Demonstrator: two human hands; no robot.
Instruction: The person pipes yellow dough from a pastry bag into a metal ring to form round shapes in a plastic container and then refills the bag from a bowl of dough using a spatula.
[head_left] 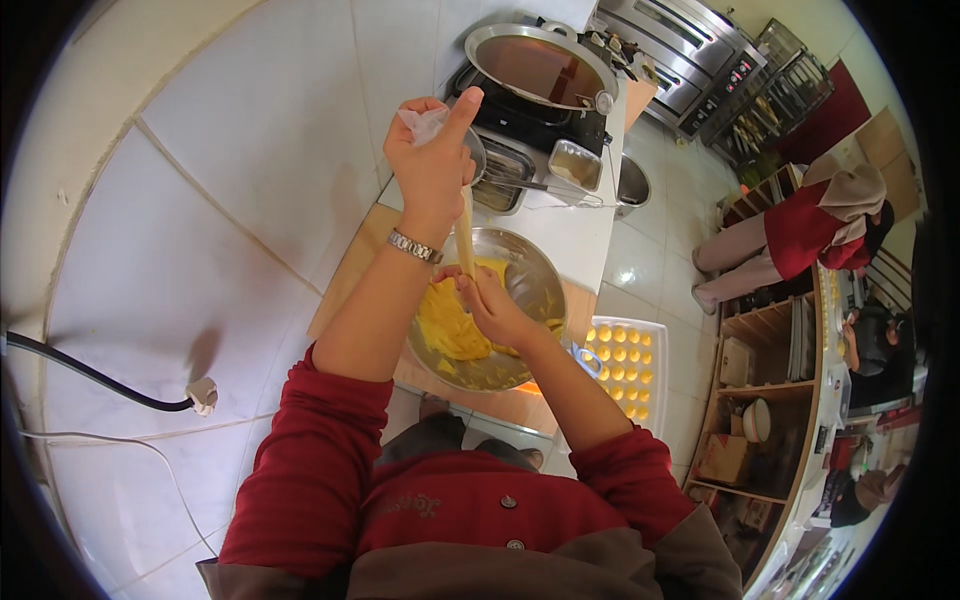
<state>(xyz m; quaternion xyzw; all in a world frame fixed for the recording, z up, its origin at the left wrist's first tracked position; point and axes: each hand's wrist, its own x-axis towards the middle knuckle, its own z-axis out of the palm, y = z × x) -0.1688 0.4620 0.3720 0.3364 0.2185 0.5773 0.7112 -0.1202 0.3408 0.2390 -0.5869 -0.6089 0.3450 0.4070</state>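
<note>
My left hand point(428, 165) is raised above the counter, closed around the gathered upper end of a long, narrow clear plastic piping bag point(464, 235). A crumpled white end sticks out of that fist. Lower down, my right hand point(492, 308) has its fingers wrapped round the bag's bottom part, which looks pale yellow inside. Under both hands sits a wide steel bowl point(543, 275) holding a mass of soft yellow dough point(448, 325), with smears on its wall. The bag's lowest tip is hidden by my right hand.
Beyond the bowl are a whisk point(530, 184), a small metal tin point(575, 165) and a pan of brown liquid point(540, 68) on a black stove. A white tray point(657, 345) of yellow rounds and blue-handled scissors point(586, 361) lie right. A person point(800, 230) bends at shelves.
</note>
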